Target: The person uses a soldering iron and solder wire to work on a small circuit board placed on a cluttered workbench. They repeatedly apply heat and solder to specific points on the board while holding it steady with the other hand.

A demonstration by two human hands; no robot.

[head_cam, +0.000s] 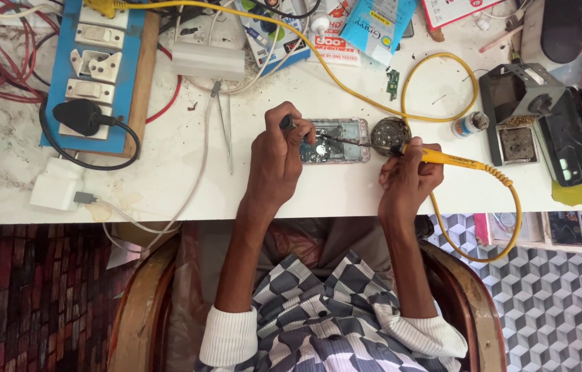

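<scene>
**Technician A:** Where the view begins, nearest the body, what is in position?

**Technician B:** A checked garment with white ribbed cuffs, and a wooden chair. Both forearms extend up onto the white counter.

**Technician A:** Condition of the left hand?

**Technician B:** The left hand is closed around a thin dark tool, with the fingers curled over the left end of the opened phone.

**Technician A:** And the right hand?

**Technician B:** The right hand is clamped on the yellow-handled soldering iron. The dark tip runs left across the phone's exposed interior. Contact with the board cannot be confirmed.

**Technician A:** Location of the phone?

**Technician B:** Flat on the counter between the two hands, near the front edge. A round tin sits just beside its right end.

**Technician A:** Items further out?

**Technician B:** The iron's yellow cord loops off the counter edge at right and returns across the top. A dark iron stand and a small bottle are right of the tin. Tweezers lie left of the left hand. At far left, a blue switchboard carries a black plug; a white adapter lies below it.
</scene>
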